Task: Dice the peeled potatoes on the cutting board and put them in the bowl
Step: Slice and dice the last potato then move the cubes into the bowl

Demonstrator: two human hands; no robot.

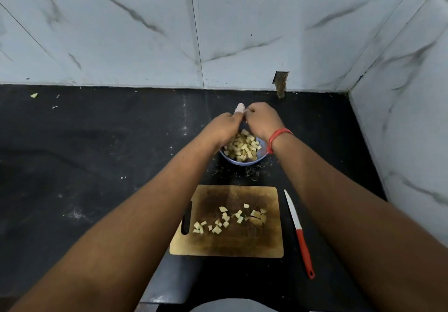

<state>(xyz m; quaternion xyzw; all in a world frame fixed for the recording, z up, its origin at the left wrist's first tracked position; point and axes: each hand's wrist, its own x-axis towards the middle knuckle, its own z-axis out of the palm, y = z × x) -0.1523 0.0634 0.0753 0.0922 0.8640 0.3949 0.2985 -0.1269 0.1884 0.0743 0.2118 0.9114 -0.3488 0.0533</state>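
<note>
- Both hands reach over a small blue bowl [242, 162] at the far side of a black counter [97, 156].
- The left hand [224, 127] and right hand [260, 120] meet above the bowl's far rim, fingers curled; whether they hold anything cannot be told.
- The bowl holds a heap of potato cubes [243, 148].
- Nearer, a wooden cutting board [228, 243] carries a scatter of potato pieces [230, 218].
- A red-handled knife [299, 233] lies on the counter just right of the board.
- A red thread [278, 137] circles the right wrist.

Knife [300, 234] right of board [228, 241] — bowl [238, 162] behind
</note>
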